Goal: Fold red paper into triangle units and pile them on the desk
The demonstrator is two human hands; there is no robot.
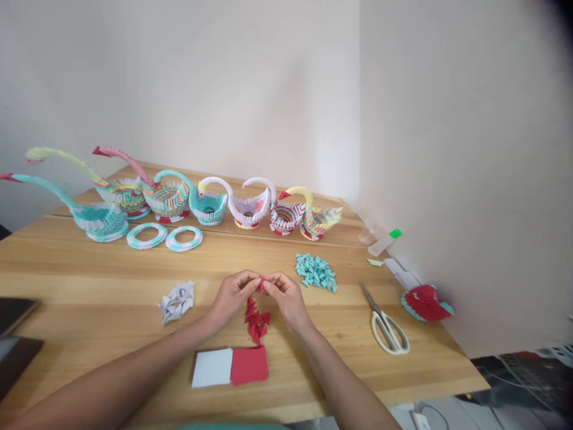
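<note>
Between my two hands, above the middle of the table, is a small piece of red paper. My left hand pinches it from the left, and my right hand grips it from the right with thumb and fingers. Its exact fold is partly hidden by the fingertips. Just below the hands lies a small pile of folded red paper pieces. Nearer to me are a stack of red paper and a stack of white paper, side by side.
Folded white pieces lie left, teal pieces right. Scissors rest near a red-and-teal paper piece by the wall. Several paper swans line the back, with two paper rings in front. Dark flat objects sit far left.
</note>
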